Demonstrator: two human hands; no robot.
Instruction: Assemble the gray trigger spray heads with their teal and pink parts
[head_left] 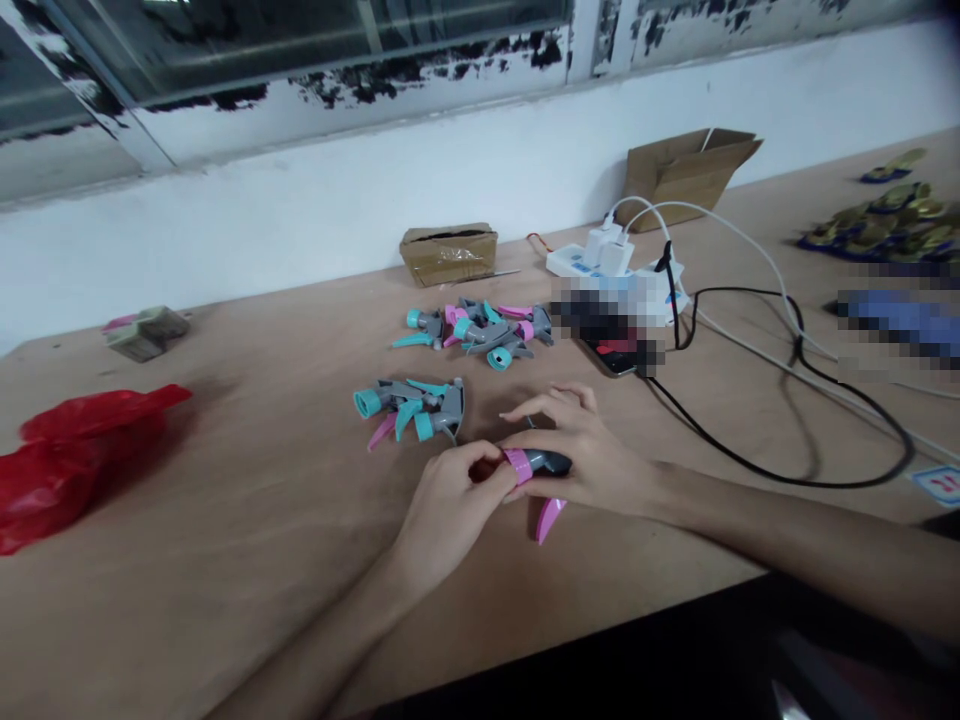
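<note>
Both my hands meet on one grey spray head (546,463) with a pink collar and a pink trigger, just above the wooden table (247,560). My left hand (450,500) pinches the pink collar end with curled fingers. My right hand (581,455) grips the grey body from the right, its upper fingers partly spread. Just beyond my hands lies a small group of grey spray heads with teal and pink parts (411,405). A larger pile of the same spray heads (480,328) lies further back.
A red plastic bag (71,455) lies at the left. A white power strip (611,262) with chargers, white and black cables (795,400), and two cardboard boxes (448,252) (686,170) stand at the back. Gold and blue items (877,225) lie at the far right.
</note>
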